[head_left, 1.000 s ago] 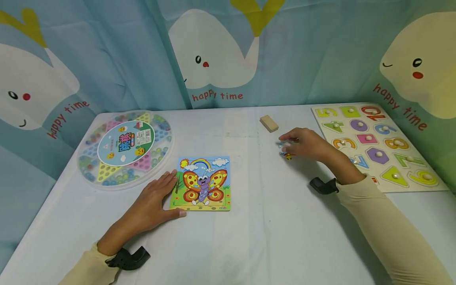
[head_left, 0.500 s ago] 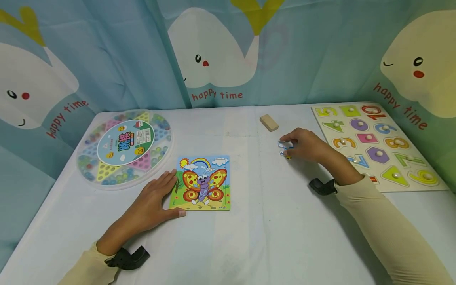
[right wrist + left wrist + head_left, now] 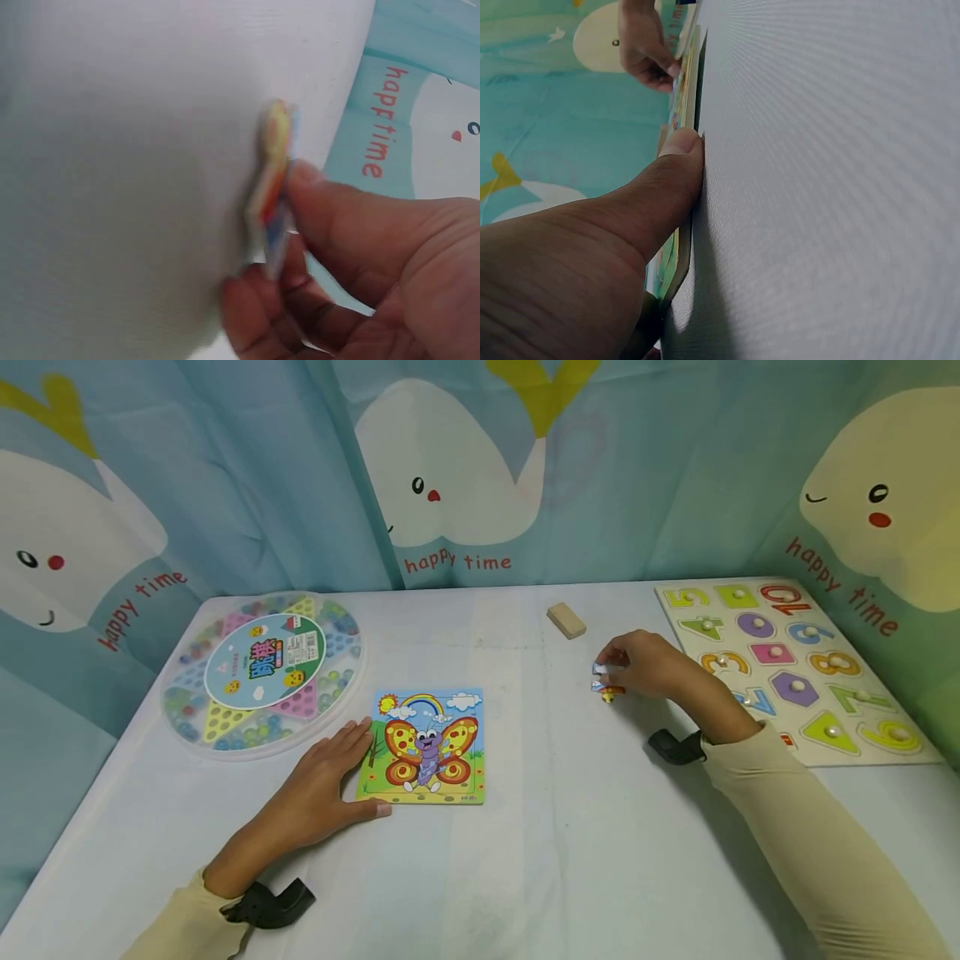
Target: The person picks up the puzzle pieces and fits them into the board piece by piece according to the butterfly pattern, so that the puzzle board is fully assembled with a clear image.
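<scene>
My left hand (image 3: 318, 789) rests at the left side of a square butterfly puzzle (image 3: 429, 752). Its fingers lie along the left edge and the thumb touches the lower edge; in the left wrist view the thumb (image 3: 679, 161) presses against the board's side. Out to the right, my right hand (image 3: 648, 667) pinches a small jigsaw piece (image 3: 606, 691) printed in blue, red and yellow. The right wrist view shows the jigsaw piece (image 3: 274, 191) blurred and on edge by the thumb; I cannot tell whether a second piece is with it.
A small wooden block (image 3: 566, 620) lies behind the right hand. At the back left sits a round Chinese checkers set (image 3: 341, 706) with marbles. A number and shape peg board (image 3: 813, 702) lies at the right. A printed curtain (image 3: 622, 510) stands behind the table.
The right hand has shifted very slightly to the right and turned the jigsaw piece, so more of its red and yellow print shows. My left hand and the butterfly puzzle stay put.
</scene>
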Demonstrator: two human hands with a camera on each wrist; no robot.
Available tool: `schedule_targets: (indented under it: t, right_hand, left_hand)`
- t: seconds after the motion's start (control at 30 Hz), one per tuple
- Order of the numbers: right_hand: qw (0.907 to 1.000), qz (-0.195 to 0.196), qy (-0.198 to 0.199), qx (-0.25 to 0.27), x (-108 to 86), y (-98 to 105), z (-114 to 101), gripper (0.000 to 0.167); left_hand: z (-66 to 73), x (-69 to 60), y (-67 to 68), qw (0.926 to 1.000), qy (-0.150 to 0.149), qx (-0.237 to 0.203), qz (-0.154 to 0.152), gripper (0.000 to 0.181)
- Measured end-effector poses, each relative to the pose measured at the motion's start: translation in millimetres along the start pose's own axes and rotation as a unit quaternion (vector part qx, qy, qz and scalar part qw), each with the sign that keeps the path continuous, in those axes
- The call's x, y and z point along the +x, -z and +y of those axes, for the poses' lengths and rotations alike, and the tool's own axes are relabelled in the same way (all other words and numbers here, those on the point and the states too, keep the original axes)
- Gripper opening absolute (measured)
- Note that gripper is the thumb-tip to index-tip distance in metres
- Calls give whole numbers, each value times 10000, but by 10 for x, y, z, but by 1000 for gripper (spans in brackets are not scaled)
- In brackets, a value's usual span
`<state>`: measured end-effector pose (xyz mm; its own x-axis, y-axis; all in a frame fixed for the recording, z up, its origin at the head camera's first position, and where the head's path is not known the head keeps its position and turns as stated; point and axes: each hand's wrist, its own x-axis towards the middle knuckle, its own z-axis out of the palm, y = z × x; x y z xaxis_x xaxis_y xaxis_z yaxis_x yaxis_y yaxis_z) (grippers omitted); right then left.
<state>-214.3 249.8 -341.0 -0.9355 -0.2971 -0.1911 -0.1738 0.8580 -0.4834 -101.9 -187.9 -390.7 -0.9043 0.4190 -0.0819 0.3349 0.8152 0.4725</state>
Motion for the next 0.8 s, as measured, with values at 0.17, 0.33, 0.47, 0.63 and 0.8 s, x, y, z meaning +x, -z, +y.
schedule_targets:
  t: [0.17, 0.33, 0.47, 0.63, 0.8]
  right_hand:
    - [10000, -33, -33, 64, -13, 47, -21, 14]
    - [9989, -241, -88, 382, -47, 96, -26, 17]
    - [9968, -503, -49, 620, -66, 127, -8, 16]
    - [9962, -446, -24, 752, -62, 140, 14, 17]
    - [9960, -373, -13, 809, -58, 143, 10, 21]
  left_hand:
    - [1, -3, 1, 10000, 15, 17, 4, 102]
    - [0, -2, -1, 10000, 14, -2, 4, 102]
    - [-3, 0, -6, 10000, 24, 1, -8, 103]
    - [-6, -3, -4, 10000, 20, 1, -3, 102]
    - [2, -3, -5, 10000, 39, 1, -5, 102]
